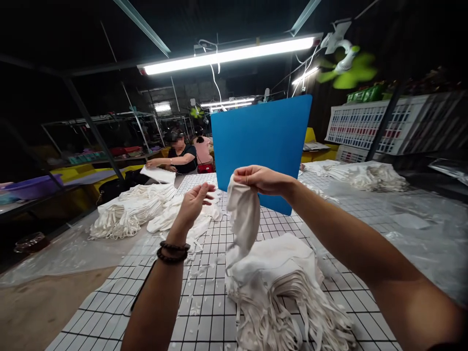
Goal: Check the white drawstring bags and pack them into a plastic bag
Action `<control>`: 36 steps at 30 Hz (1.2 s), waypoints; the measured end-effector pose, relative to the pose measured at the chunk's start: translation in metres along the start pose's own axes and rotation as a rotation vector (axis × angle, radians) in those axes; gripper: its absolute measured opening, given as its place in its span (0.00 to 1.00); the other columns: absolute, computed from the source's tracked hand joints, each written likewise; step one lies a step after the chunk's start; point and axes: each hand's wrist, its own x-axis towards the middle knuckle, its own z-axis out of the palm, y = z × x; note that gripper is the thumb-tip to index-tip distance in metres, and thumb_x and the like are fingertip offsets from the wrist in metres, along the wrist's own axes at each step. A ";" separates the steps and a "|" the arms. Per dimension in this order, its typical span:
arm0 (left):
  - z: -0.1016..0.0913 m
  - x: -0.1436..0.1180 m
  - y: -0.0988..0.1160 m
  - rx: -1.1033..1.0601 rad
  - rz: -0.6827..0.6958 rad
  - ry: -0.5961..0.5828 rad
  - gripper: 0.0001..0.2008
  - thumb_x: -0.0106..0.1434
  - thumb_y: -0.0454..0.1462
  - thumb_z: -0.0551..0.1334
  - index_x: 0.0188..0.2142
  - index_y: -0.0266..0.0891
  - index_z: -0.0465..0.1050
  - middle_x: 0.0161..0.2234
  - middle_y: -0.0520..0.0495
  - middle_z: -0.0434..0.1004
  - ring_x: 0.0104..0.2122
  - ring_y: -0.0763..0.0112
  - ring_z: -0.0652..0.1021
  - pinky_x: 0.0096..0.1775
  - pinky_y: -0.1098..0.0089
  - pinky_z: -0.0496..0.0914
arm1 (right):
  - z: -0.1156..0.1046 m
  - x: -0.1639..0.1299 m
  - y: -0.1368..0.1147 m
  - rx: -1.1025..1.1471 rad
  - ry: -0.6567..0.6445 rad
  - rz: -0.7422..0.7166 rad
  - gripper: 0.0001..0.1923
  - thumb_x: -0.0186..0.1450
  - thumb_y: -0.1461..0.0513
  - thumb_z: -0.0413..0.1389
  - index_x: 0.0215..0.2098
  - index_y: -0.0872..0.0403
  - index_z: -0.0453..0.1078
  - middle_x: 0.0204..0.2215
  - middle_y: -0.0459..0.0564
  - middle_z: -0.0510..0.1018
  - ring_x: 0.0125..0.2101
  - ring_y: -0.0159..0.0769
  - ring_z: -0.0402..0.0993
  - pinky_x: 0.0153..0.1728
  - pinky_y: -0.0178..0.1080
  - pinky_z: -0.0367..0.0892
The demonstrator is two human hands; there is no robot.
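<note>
One white cloth [243, 214] pinched by right hand [261, 179] | left hand [193, 202] open, empty | three cloth piles [285, 287]

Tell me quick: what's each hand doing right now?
Left hand: open, fingers loosely curled, holding nothing, close to the white cloth.
Right hand: closed, pinching the top of the white cloth, which hangs above the pile.

Both arms raised forward; right hand [261, 179] pinched shut, left hand [193, 202] open, fingers loosely curled.
</note>
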 end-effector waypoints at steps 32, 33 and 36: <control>-0.022 -0.051 0.045 0.232 0.147 -0.522 0.16 0.53 0.48 0.66 0.20 0.40 0.71 0.21 0.48 0.67 0.24 0.68 0.68 0.28 0.69 0.64 | -0.068 -0.131 -0.035 -0.899 0.075 0.509 0.16 0.56 0.49 0.61 0.27 0.54 0.75 0.26 0.48 0.75 0.29 0.37 0.68 0.28 0.36 0.59; -0.023 -0.052 0.053 0.297 0.183 -0.596 0.15 0.53 0.47 0.67 0.19 0.40 0.72 0.21 0.48 0.68 0.24 0.68 0.68 0.28 0.68 0.65 | -0.070 -0.133 -0.030 -0.910 0.075 0.522 0.16 0.57 0.49 0.60 0.27 0.53 0.75 0.26 0.48 0.75 0.29 0.37 0.68 0.29 0.36 0.60; -0.022 -0.052 0.064 0.628 0.280 -0.638 0.12 0.57 0.45 0.65 0.21 0.42 0.75 0.22 0.48 0.71 0.24 0.69 0.70 0.28 0.69 0.63 | -0.073 -0.140 -0.022 -0.954 0.063 0.499 0.16 0.58 0.48 0.59 0.27 0.53 0.74 0.28 0.49 0.74 0.30 0.37 0.68 0.32 0.37 0.61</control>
